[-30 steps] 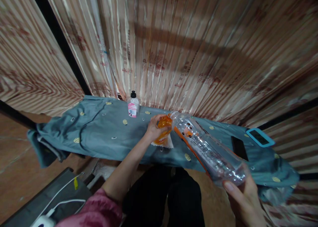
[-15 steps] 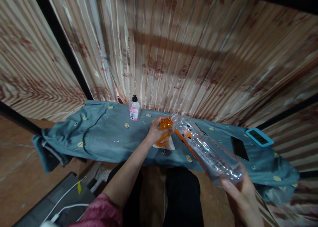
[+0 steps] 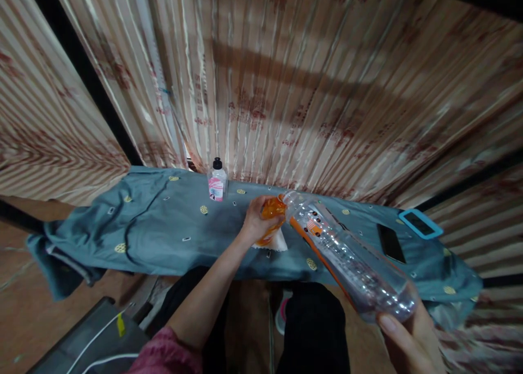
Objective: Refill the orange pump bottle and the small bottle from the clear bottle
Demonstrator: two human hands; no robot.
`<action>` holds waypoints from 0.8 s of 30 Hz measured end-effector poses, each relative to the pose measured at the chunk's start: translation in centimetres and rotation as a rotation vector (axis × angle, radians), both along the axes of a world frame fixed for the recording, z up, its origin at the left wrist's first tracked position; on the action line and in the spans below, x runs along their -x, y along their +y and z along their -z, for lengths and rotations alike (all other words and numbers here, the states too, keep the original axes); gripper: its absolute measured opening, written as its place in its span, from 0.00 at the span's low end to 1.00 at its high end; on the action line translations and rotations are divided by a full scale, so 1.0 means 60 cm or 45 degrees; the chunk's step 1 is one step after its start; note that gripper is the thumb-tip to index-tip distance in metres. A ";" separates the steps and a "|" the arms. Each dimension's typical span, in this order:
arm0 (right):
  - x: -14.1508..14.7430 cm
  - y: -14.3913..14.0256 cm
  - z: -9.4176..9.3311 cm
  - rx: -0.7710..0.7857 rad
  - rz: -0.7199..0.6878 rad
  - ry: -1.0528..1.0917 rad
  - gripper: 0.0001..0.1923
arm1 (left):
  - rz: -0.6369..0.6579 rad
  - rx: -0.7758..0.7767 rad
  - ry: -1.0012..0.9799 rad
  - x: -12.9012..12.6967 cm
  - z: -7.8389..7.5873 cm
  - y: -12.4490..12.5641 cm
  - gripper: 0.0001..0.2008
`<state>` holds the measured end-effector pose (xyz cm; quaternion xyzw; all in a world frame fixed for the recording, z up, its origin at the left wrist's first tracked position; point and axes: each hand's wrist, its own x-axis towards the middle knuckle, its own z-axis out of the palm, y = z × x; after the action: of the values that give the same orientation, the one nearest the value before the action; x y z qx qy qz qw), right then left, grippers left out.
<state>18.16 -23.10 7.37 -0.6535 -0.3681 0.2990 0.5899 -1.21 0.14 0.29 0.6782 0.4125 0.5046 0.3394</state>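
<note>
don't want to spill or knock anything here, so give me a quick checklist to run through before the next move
1. Left hand closed around the orange container: ok.
2. Right hand supporting the clear bottle near its base: ok.
3. Mouths lined up: ok, the bottle's neck meets the container's opening. Whether they seal tightly: cannot tell.
4. Liquid inside the clear bottle: cannot tell, glare and its printed label get in the way.
5. Black-capped bottle upright and apart from both hands: ok.
6. Phone lying flat on the cloth, out of both hands: ok.
</note>
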 end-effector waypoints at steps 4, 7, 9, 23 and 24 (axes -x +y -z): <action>-0.034 -0.013 0.036 0.026 -0.031 -0.149 0.40 | 0.000 -0.027 0.010 0.002 0.000 -0.001 0.21; -0.042 -0.017 0.045 0.014 -0.027 -0.219 0.41 | -0.014 -0.027 0.021 0.003 0.002 -0.002 0.21; -0.038 -0.017 0.040 0.015 -0.017 -0.238 0.41 | -0.019 -0.034 0.013 0.003 0.005 -0.002 0.22; -0.002 -0.010 0.011 0.035 0.125 -0.271 0.43 | -0.018 -0.031 0.000 0.005 0.009 0.000 0.23; 0.005 -0.009 0.003 0.041 0.119 -0.233 0.44 | -0.017 -0.030 0.003 0.005 0.009 0.001 0.23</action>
<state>17.88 -23.61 7.21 -0.7040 -0.3846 0.2161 0.5566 -1.50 0.21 -0.27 0.6800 0.4114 0.5109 0.3276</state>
